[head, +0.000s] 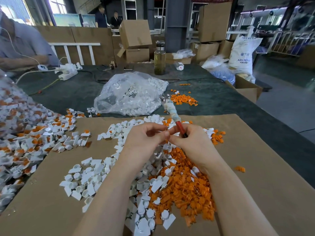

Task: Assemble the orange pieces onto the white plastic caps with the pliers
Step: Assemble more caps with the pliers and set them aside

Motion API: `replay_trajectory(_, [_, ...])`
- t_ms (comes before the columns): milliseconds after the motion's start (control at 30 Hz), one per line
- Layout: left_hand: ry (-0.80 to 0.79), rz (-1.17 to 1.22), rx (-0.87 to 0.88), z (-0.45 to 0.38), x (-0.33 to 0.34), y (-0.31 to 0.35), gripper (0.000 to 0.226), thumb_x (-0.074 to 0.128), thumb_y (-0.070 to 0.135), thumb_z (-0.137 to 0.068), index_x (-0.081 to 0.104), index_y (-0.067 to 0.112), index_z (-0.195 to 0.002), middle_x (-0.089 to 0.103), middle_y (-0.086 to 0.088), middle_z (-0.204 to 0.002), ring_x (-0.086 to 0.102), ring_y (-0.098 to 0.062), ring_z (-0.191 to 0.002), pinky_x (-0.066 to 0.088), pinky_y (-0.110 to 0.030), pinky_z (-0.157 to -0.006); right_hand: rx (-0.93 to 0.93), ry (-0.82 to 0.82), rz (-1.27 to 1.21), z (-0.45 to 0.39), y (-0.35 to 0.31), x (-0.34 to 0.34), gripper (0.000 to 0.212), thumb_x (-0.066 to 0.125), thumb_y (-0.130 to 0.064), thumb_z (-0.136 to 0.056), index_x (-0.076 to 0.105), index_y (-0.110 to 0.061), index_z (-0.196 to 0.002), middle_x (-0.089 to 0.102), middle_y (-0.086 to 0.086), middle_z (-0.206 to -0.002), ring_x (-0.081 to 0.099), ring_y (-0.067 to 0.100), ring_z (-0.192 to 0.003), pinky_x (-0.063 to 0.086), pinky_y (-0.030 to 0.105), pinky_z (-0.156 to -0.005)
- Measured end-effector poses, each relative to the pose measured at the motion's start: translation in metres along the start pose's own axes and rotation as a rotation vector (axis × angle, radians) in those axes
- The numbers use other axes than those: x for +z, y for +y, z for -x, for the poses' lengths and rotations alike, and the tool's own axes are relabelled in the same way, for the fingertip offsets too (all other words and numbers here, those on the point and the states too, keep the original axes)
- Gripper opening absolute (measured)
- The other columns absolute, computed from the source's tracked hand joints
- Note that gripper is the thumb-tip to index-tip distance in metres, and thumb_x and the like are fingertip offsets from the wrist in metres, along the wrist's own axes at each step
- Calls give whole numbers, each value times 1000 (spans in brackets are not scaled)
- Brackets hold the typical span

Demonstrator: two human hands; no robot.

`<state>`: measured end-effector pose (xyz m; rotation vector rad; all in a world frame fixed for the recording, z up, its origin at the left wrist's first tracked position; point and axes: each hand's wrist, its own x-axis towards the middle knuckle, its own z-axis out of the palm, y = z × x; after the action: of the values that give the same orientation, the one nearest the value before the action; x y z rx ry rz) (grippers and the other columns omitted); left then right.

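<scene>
Head view: at mid-frame, two hands meet above a sheet of cardboard (255, 167) that covers the near end of the desk (213, 103). The left hand (144, 138) has its fingers curled, fingertips pinching something small against those of the right hand (190, 140); the piece itself is too hidden to tell. The right hand also grips the pliers (172, 114), whose red handle runs through its fingers while a tape-wrapped shaft and metal head point up and away toward the centre of the frame.

Below the hands, a heap of orange pieces (187, 184) lies at lower centre-right, touching a spread of white caps (92, 178) to its left. More caps, mixed with orange, pile along the left edge of the frame (25, 142). Just beyond the cardboard, a clear bag (133, 94) full of white parts rests on the dark desk, with a small scatter of orange pieces (184, 99) beside it to the right. A glass bottle (159, 57) stands farther back. A seated person's sleeve (25, 40) shows in the upper left; cartons (134, 33) stack behind.
</scene>
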<state>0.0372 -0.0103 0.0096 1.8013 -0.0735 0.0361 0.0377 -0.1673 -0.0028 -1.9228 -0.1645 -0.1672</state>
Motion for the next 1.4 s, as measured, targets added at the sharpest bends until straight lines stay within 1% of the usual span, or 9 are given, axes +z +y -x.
replay_trajectory(133, [15, 145, -12, 2, -3, 3, 16, 67, 9, -92, 76, 23, -94, 78, 2, -82, 74, -9, -75, 55, -14, -65, -1, 15, -39, -1, 0, 5, 3, 71, -23, -88, 72, -22, -86, 60, -24, -57, 55, -9, -59, 38, 3, -53])
replay_trajectory(267, [-14, 93, 44, 2, -4, 5, 26, 62, 4, -94, 74, 28, -92, 77, 7, -80, 74, -6, -74, 53, -11, -63, -5, 92, -85, -3, 0, 10, 8, 71, -26, -89, 72, -24, -81, 64, -20, -65, 57, -6, -64, 40, 5, -58])
replay_trajectory(567, [-29, 301, -62, -1, -12, 1, 2, 76, 12, -82, 74, 12, -83, 76, -7, -76, 74, -15, -69, 56, -20, -60, -13, 62, -165, 0, -4, 11, 4, 75, -23, -86, 73, -24, -83, 71, -13, -78, 65, -1, -75, 45, 5, -62])
replay_trajectory(733, [-37, 158, -41, -1, -17, 1, 4, 71, 19, -89, 74, 20, -91, 77, 2, -80, 74, -11, -70, 54, -18, -59, 7, 66, -146, -1, -3, 13, 7, 76, -23, -84, 70, -22, -80, 62, -21, -61, 57, -7, -62, 42, 5, -58])
replay_trajectory(833, [20, -282, 8, -4, -29, -3, 13, 72, 29, -89, 68, 37, -100, 71, 13, -91, 69, -3, -71, 46, -16, -59, 31, 129, -133, -2, -2, 15, 12, 76, -25, -85, 69, -21, -75, 56, -18, -57, 50, -3, -56, 41, 7, -53])
replay_trajectory(1000, [-171, -768, 88, -5, -31, -9, 30, 64, 17, -94, 69, 42, -110, 48, 7, -105, 52, -8, -87, 36, -13, -64, 84, 222, -134, -3, 0, 15, 11, 76, -28, -85, 70, -23, -76, 66, 0, -72, 54, 0, -61, 43, 9, -53])
replay_trajectory(1100, [-159, -827, 109, -6, -23, -12, 27, 68, 18, -91, 73, 41, -106, 46, 4, -102, 49, -7, -81, 32, -9, -59, 90, 229, -121, -4, 0, 16, 12, 75, -27, -86, 70, -24, -76, 67, -4, -76, 54, -1, -62, 43, 8, -53])
replay_trajectory(1267, [-105, -750, 106, -6, -22, -14, 14, 75, 31, -85, 74, 35, -99, 50, 5, -102, 52, -7, -80, 31, -11, -59, 86, 235, -117, -4, 0, 16, 13, 74, -28, -87, 69, -23, -76, 63, 6, -70, 49, 3, -58, 41, 11, -48])
replay_trajectory(1400, [-155, -753, 114, -4, -21, -12, 30, 76, 20, -83, 68, 41, -103, 45, 10, -101, 51, -2, -82, 34, -10, -60, 85, 236, -121, -3, -1, 14, 13, 73, -27, -87, 69, -23, -76, 62, 12, -70, 46, 4, -55, 38, 12, -45])
